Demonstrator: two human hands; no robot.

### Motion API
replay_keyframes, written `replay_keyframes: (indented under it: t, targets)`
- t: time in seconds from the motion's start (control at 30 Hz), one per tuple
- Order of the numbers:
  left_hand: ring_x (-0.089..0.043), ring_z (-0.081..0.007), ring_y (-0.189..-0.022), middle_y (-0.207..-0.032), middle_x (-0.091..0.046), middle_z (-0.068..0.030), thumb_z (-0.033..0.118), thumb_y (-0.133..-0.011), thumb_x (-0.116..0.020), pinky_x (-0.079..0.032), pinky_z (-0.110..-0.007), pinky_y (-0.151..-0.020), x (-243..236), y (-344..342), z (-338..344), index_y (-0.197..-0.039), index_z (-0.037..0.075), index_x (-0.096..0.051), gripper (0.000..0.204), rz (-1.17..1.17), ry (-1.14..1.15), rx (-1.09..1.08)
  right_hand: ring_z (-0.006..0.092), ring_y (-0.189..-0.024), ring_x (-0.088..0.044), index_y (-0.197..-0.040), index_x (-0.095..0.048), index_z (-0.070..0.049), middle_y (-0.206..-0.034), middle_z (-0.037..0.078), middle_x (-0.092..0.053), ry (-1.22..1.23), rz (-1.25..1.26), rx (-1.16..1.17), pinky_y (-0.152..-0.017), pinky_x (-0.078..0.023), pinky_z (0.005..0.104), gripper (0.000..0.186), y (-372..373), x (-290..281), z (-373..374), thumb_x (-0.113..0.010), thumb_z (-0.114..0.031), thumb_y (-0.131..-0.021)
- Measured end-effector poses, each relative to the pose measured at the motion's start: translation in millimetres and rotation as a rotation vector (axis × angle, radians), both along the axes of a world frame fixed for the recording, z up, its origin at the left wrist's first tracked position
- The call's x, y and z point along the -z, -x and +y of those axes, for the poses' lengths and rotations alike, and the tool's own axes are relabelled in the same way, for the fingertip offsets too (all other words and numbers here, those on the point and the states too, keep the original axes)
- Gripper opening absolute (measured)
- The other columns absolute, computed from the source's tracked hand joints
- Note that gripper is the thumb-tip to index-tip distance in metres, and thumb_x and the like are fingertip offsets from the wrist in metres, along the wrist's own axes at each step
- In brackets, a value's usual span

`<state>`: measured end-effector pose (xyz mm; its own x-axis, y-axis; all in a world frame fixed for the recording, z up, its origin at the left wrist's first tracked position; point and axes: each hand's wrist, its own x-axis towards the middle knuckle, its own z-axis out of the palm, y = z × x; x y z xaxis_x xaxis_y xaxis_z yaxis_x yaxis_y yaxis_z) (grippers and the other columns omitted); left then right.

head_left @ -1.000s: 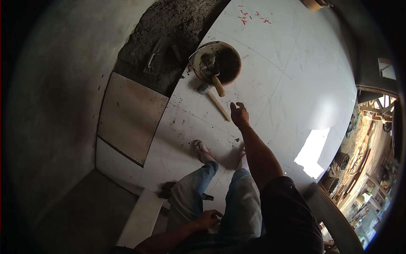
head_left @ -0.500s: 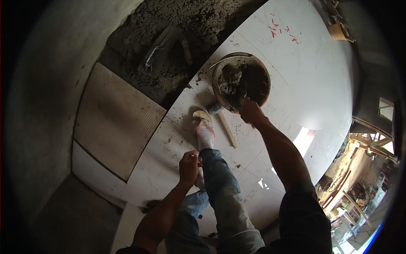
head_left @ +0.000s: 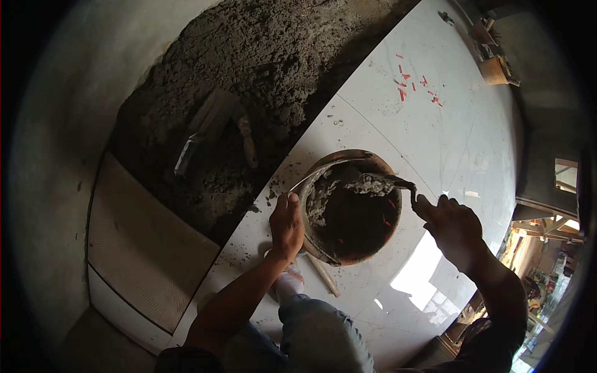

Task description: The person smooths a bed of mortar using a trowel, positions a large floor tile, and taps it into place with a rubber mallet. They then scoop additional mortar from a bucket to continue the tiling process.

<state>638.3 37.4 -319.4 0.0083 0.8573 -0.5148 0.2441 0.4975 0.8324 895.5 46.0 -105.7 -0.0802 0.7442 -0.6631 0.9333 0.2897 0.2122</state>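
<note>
My left hand is closed on the thin wire handle of a round bucket, at the bucket's left rim. Wet grey mortar coats the inside, with a few red scraps lying in it. My right hand grips a trowel beyond the right rim. The trowel's bent neck reaches over the rim, and its blade, loaded with mortar, is above the bucket's opening. A mallet's wooden handle sticks out below the bucket; its head is hidden.
White tiles carry the bucket and several red clips. At left, rough mortar holds a flat metal trowel with a wooden grip. A ridged-backed tile lies along the wall. My feet are just below the bucket.
My left hand has moved up from beside my leg onto the bucket's handle. My right hand has swung right, lifting mortar on the trowel. The bucket appears lower in view.
</note>
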Motion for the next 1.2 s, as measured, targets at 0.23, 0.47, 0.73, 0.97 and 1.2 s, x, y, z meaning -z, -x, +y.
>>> replay_keyframes:
  t: [0.23,0.47,0.73,0.97,1.2]
  targets:
    - [-0.056,-0.0269,-0.09,-0.096,-0.062,-0.0167,0.053,-0.097,-0.039,-0.042,-0.036,-0.084,15.9,-13.2,-5.2,-0.105,-0.003,-0.059,0.061,-0.158,-0.103,-0.031,0.0235,-0.077,-0.066,-0.121,-0.051,-0.01,-0.084,0.009,-0.064,0.089,0.012,0.06,-0.067,-0.055,0.0381,0.039,-5.2,30.9,20.4,-0.064,-0.023,-0.087]
    - [-0.055,-0.0265,-0.08,-0.087,-0.061,-0.0156,0.05,-0.1,-0.035,-0.044,-0.037,-0.077,40.5,-15.8,-38.1,-0.101,-0.003,-0.058,0.058,-0.087,-0.32,-0.204,0.0302,-0.089,-0.068,-0.102,-0.057,0.002,-0.088,0.017,-0.068,0.063,0.208,0.277,-0.07,-0.056,0.0416,0.022,64.0,79.7,-39.6,-0.06,-0.009,-0.084]
    - [-0.057,-0.0326,-0.103,-0.111,-0.057,-0.0218,0.051,-0.099,-0.032,-0.044,-0.039,-0.09,74.9,-5.6,-61.2,-0.118,-0.006,-0.047,0.061,-0.289,-0.328,-0.174,0.0306,-0.083,-0.068,-0.111,-0.053,0.002,-0.09,0.019,-0.065,-0.122,0.136,0.164,-0.069,-0.056,0.041,0.028,94.7,69.6,-128.1,-0.057,-0.007,-0.085]
    - [-0.059,-0.0266,-0.106,-0.11,-0.06,-0.0209,0.05,-0.099,-0.034,-0.047,-0.037,-0.088,22.6,41.6,-59.8,-0.124,-0.005,-0.044,0.06,-0.444,0.046,0.211,0.0264,-0.086,-0.067,-0.12,-0.052,-0.012,-0.096,0.011,-0.063,-0.21,-0.125,0.086,-0.07,-0.056,0.0368,0.035,88.7,22.3,-121.7,-0.06,-0.011,-0.086]
    - [-0.053,-0.0317,-0.116,-0.125,-0.053,-0.0208,0.049,-0.088,-0.054,-0.038,-0.049,-0.096,93.9,50.6,-132.9,-0.136,0.007,-0.04,0.065,0.473,-0.653,0.679,0.0267,-0.088,-0.067,-0.124,-0.048,-0.011,-0.095,0.013,-0.062,-0.244,-0.173,0.149,-0.068,-0.057,0.0388,0.036,59.1,52.2,-90.4,-0.056,-0.014,-0.088]
